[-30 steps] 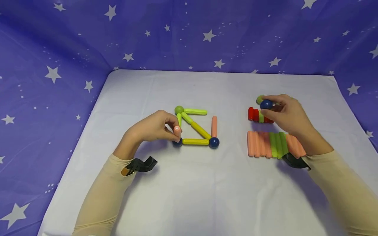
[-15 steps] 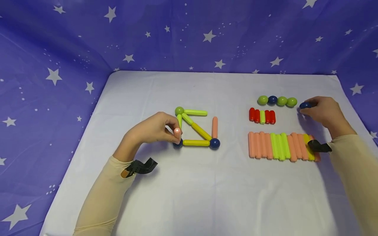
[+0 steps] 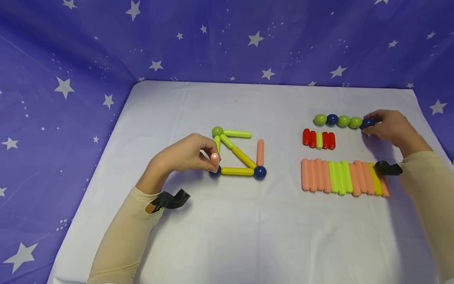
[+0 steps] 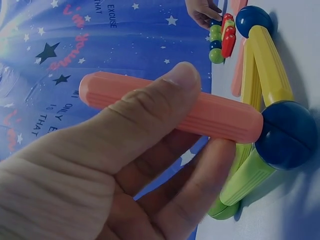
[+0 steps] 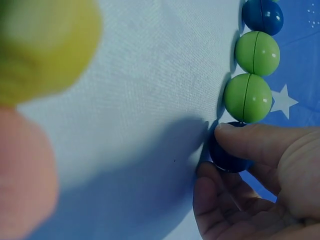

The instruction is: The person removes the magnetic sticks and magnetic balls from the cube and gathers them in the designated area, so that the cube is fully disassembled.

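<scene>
My left hand pinches a salmon-pink magnetic stick between thumb and fingers. The stick's lower end meets a blue ball at the near left corner of a flat stick-and-ball frame. Yellow sticks, light-green sticks, a green ball and another blue ball make up that frame, with one pink stick pointing away from the latter. At the far right, my right hand holds a blue ball against the end of a row of green and blue balls.
Short red sticks with one light-green stick among them lie in front of the ball row. Nearer stands a row of long pink, green and yellow sticks, partly under the right wrist's black strap. A starry purple cloth hangs behind the white table.
My right hand has carried the blue ball rightward from above the row's left part, then set it against the row's right end. The left hand stays put with the pink stick.
</scene>
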Demonstrator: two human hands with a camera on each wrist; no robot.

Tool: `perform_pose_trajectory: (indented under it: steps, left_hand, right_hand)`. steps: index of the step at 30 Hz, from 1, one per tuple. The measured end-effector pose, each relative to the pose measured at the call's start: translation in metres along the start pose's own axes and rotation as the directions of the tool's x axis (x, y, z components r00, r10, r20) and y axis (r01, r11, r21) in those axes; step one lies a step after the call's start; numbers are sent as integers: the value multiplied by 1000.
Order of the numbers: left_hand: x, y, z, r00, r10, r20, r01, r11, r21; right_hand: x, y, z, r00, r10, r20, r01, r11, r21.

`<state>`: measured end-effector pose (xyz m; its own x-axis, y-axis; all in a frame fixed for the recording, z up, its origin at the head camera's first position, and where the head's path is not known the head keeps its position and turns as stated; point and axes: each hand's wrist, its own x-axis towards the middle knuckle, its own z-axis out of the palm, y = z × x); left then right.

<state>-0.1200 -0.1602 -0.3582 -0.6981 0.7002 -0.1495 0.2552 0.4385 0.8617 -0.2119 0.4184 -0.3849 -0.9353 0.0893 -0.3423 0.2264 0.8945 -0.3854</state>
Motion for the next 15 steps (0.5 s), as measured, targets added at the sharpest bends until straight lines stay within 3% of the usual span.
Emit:
perform_pose_trajectory:
  steps: [5,12,15]
  left_hand:
    - [0,0,-1,1000,-13,28,14,1000,-20]
    - [4,-5,1,998,-11,65,6,998,68]
    - [5,-9,1,998,-12,69,6,996,87]
  right_hand:
    - [0,-2,-3,1000,9,-2,-9,1000,11]
    - [-7,5,-7,1000,26,18,-26,1000,17]
    - [-13,5,-10,999,33,-15,-33,999,-4]
